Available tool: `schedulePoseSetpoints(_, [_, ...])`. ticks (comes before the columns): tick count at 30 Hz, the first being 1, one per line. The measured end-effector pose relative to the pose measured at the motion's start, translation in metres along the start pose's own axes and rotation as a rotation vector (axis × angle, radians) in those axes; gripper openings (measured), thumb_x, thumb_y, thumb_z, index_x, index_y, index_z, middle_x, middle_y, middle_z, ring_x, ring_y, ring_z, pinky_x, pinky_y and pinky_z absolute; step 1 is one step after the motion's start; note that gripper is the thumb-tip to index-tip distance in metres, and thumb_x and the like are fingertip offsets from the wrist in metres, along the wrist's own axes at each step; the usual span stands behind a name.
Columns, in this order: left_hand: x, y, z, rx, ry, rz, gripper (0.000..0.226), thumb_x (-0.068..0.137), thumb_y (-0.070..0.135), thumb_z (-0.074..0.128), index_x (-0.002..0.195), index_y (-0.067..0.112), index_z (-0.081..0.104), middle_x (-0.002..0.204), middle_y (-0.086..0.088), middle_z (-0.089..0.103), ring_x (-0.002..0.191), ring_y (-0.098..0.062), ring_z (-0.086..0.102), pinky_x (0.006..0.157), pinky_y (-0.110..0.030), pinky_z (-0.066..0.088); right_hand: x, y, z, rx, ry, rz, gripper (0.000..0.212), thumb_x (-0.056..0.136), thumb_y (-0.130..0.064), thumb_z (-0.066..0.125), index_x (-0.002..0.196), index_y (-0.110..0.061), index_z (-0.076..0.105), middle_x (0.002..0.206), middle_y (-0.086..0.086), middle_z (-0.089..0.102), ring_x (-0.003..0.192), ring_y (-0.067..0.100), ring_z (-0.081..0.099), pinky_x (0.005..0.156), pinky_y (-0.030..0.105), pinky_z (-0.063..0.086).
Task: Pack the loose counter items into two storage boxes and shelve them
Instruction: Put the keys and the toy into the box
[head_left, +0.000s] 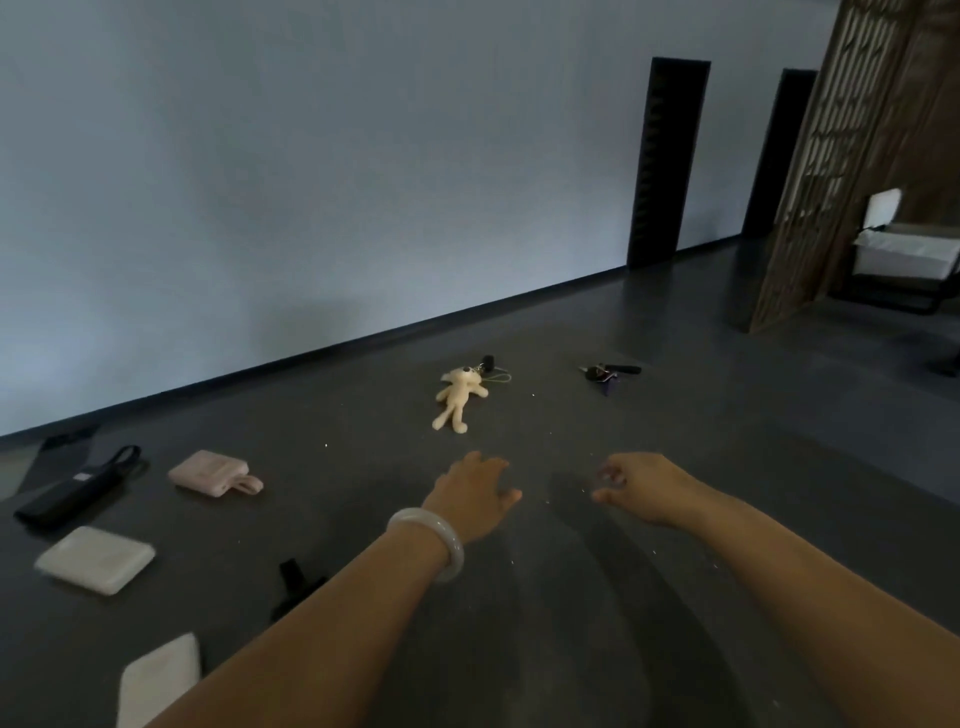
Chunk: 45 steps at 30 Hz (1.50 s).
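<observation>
While both arms are stretched over the dark counter, nothing is held in either hand. The left hand, with a pale bangle at the wrist, is spread, its fingers apart. The right hand is loosely curled, with finger and thumb apart and nothing gripped.

Ahead of the left hand a cream plush toy is laid flat, and a bunch of keys is seen to its right, well apart. Off to the left, a folded black umbrella, a pink pouch and a white pack are laid out, none touching. A small black item is partly hidden by the left forearm. A pale flat item is found at the near left.
</observation>
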<state>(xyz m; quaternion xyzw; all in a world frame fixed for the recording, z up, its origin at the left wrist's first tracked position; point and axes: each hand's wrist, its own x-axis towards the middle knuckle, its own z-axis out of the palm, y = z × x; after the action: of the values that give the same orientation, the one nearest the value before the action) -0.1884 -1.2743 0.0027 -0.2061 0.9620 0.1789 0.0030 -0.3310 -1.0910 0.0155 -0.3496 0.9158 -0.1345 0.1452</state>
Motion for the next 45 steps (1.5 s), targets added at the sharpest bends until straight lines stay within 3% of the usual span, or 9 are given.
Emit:
schedulePoseSetpoints(9, [0.113, -0.037, 0.014, 0.014, -0.072, -0.114, 0.053, 0.097, 0.045, 0.051, 0.144, 0.021, 0.042, 0.144, -0.006, 0.04, 0.133, -0.026, 0.042, 0.11, -0.045, 0.036, 0.127, 0.034, 0.026, 0.186, -0.062, 0.048, 0.046, 0.091, -0.044, 0.061, 0.128, -0.019, 0.056, 0.126, 0.003, 0.057, 0.112, 0.017, 0.057, 0.094, 0.027, 0.045])
schedulePoseSetpoints(18, [0.248, -0.049, 0.042, 0.047, -0.15, 0.02, 0.062, 0.097, 0.049, 0.049, 0.15, 0.022, 0.032, 0.152, -0.005, 0.032, 0.14, -0.024, 0.033, 0.113, -0.042, 0.033, 0.224, 0.071, 0.036, 0.242, -0.007, 0.168, 0.048, 0.092, -0.046, 0.057, 0.132, -0.02, 0.054, 0.131, 0.002, 0.056, 0.117, 0.017, 0.054, 0.098, 0.028, 0.044])
schedulePoseSetpoints(21, [0.292, -0.056, 0.057, 0.06, -0.143, 0.045, 0.072, 0.094, 0.056, 0.048, 0.153, 0.023, 0.023, 0.154, -0.003, 0.028, 0.141, -0.023, 0.029, 0.113, -0.043, 0.032, 0.264, 0.076, 0.035, 0.237, 0.076, 0.207, 0.055, 0.09, -0.046, 0.06, 0.137, -0.02, 0.049, 0.139, 0.004, 0.048, 0.128, 0.021, 0.046, 0.106, 0.03, 0.037])
schedulePoseSetpoints(26, [0.33, -0.072, 0.1, 0.208, -0.111, 0.02, 0.081, 0.092, 0.07, 0.027, 0.156, 0.028, 0.001, 0.163, -0.004, 0.0, 0.15, -0.026, -0.003, 0.121, -0.049, 0.005, 0.338, 0.089, 0.039, 0.188, 0.232, 0.213, 0.071, 0.087, -0.048, 0.064, 0.147, -0.02, 0.037, 0.149, 0.003, 0.033, 0.137, 0.027, 0.028, 0.113, 0.035, 0.027])
schedulePoseSetpoints(29, [0.333, -0.071, 0.11, 0.236, -0.067, 0.043, 0.08, 0.092, 0.072, 0.013, 0.155, 0.027, -0.005, 0.164, -0.004, -0.005, 0.15, -0.027, -0.007, 0.121, -0.051, 0.001, 0.387, 0.113, 0.026, 0.111, 0.346, 0.206, 0.088, 0.08, -0.056, 0.068, 0.151, -0.023, 0.027, 0.158, 0.003, 0.019, 0.144, 0.027, 0.015, 0.118, 0.037, 0.016])
schedulePoseSetpoints(34, [0.338, -0.075, 0.115, 0.239, -0.045, 0.067, 0.079, 0.09, 0.073, 0.008, 0.154, 0.029, -0.01, 0.163, -0.001, -0.011, 0.15, -0.023, -0.012, 0.122, -0.049, -0.001, 0.458, 0.149, 0.02, 0.031, 0.373, 0.269, 0.107, 0.072, -0.067, 0.067, 0.154, -0.032, 0.009, 0.162, -0.002, 0.001, 0.148, 0.028, 0.0, 0.119, 0.046, 0.006])
schedulePoseSetpoints(37, [0.343, -0.076, 0.117, 0.231, -0.042, 0.066, 0.079, 0.089, 0.074, 0.006, 0.153, 0.031, -0.012, 0.163, 0.001, -0.013, 0.149, -0.021, -0.013, 0.122, -0.047, -0.003, 0.483, 0.163, 0.031, 0.078, 0.388, 0.322, 0.098, 0.073, -0.071, 0.063, 0.152, -0.035, 0.018, 0.16, 0.0, 0.017, 0.146, 0.03, 0.012, 0.118, 0.047, 0.01])
schedulePoseSetpoints(40, [0.349, -0.079, 0.117, 0.236, -0.032, 0.065, 0.081, 0.086, 0.074, 0.003, 0.153, 0.032, -0.011, 0.163, 0.002, -0.012, 0.15, -0.02, -0.013, 0.122, -0.046, -0.003, 0.485, 0.166, 0.044, 0.051, 0.457, 0.323, 0.069, 0.081, -0.065, 0.059, 0.141, -0.036, 0.04, 0.143, 0.002, 0.044, 0.134, 0.028, 0.033, 0.113, 0.044, 0.02])
schedulePoseSetpoints(45, [0.348, -0.078, 0.121, 0.236, -0.03, 0.054, 0.079, 0.09, 0.072, 0.009, 0.155, 0.03, -0.006, 0.163, 0.0, -0.006, 0.15, -0.021, -0.009, 0.122, -0.046, -0.001, 0.441, 0.149, 0.056, 0.041, 0.438, 0.333, 0.052, 0.087, -0.055, 0.058, 0.134, -0.037, 0.047, 0.131, 0.002, 0.045, 0.123, 0.027, 0.037, 0.104, 0.044, 0.026])
